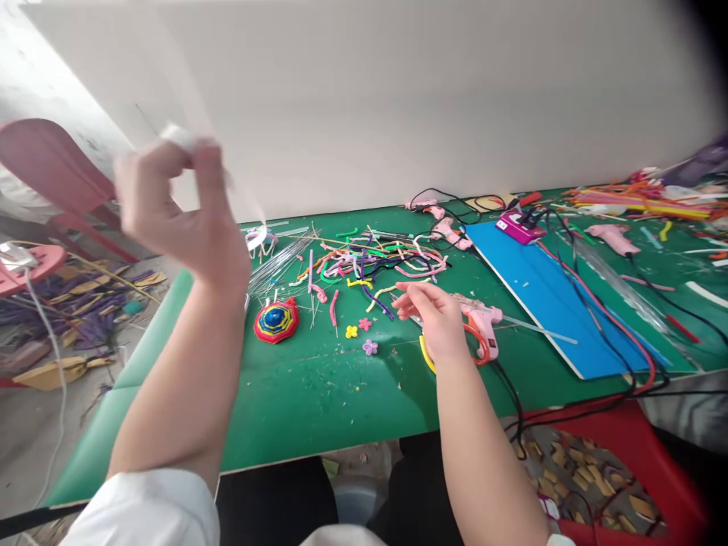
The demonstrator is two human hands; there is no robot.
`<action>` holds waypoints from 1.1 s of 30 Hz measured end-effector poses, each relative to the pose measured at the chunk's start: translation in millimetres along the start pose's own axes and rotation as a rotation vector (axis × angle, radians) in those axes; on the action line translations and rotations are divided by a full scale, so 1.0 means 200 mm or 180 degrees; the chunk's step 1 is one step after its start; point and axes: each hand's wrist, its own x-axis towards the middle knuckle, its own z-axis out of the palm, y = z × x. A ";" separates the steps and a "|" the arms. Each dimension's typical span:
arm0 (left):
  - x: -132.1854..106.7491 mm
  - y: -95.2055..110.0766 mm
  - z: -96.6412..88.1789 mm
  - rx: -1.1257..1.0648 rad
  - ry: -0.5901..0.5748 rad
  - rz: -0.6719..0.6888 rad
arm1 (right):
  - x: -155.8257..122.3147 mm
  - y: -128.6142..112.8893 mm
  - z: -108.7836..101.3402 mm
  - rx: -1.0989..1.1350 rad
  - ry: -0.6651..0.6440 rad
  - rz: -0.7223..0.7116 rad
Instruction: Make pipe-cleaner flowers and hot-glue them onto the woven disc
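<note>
High on the left is my left hand point(185, 205), blurred by motion, its thumb and fingers closed in a pinch. Between them is a small white piece point(179, 136), apparently part of a thin white strip that trails from the hand. My right hand point(435, 318) is over the table with loosely bent fingers and nothing visible in them. Close beside it are a pink hot glue gun point(487, 327) and an orange ring-shaped handle point(481, 349), partly hidden by the wrist. Small pipe-cleaner flowers, a purple one point(370, 347) among them, lie left of it.
A red, yellow and blue woven disc point(276, 321) sits near the left edge of the green table point(318, 409). Tangled pipe cleaners point(387, 258) cover the middle back. At right are a blue board point(528, 303), a magenta power strip point(519, 227) and black cables.
</note>
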 end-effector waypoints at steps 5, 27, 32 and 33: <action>0.03 -0.32 0.31 0.2569 -0.1911 0.0492 | 0.02 -0.02 -0.10 -0.0053 0.0011 0.0036; -0.43 -0.19 0.76 0.2631 -0.3620 0.1198 | 0.01 -0.06 -0.19 -0.2483 -0.1616 0.0332; -0.41 -0.24 0.83 0.2266 -0.3516 0.0529 | 0.01 -0.08 -0.21 -0.2485 -0.1600 0.0353; -0.39 -0.25 0.83 0.2128 -0.3487 0.0395 | 0.01 -0.08 -0.22 -0.2484 -0.1578 0.0360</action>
